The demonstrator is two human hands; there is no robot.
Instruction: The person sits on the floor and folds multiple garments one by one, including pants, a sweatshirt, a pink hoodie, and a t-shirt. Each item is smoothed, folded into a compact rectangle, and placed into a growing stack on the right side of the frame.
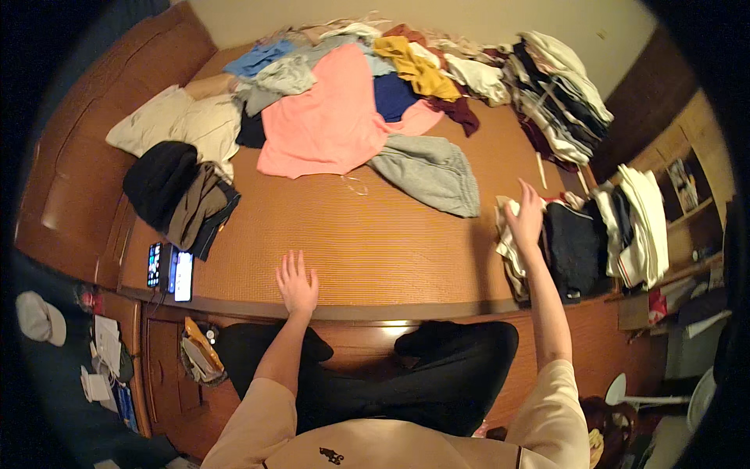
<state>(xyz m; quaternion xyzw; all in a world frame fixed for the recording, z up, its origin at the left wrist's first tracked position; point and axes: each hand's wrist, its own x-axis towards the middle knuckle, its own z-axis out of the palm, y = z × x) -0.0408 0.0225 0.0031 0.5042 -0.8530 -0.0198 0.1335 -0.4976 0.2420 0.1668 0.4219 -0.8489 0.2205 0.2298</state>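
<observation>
My left hand (297,284) rests, fingers spread and with nothing in it, at the near edge of the woven mat (375,252). Over at the right, my right hand (525,217) is above a white and beige folded garment (508,246), fingers apart; whether it touches the cloth I cannot tell. Beside that hand stands a dark folded garment (574,249). Ahead of me a pink garment (325,117) lies spread out, with a grey garment (430,170) partly beneath its right side. A thin pale loop (355,186) lies at the pink garment's lower edge.
Loose clothes, among them a mustard garment (419,67), heap along the far wall. Stacked folded clothes (556,99) stand at the far right, white ones (638,225) nearer. At left are a pillow (181,123), dark folded clothes (161,184) and lit phones (183,275).
</observation>
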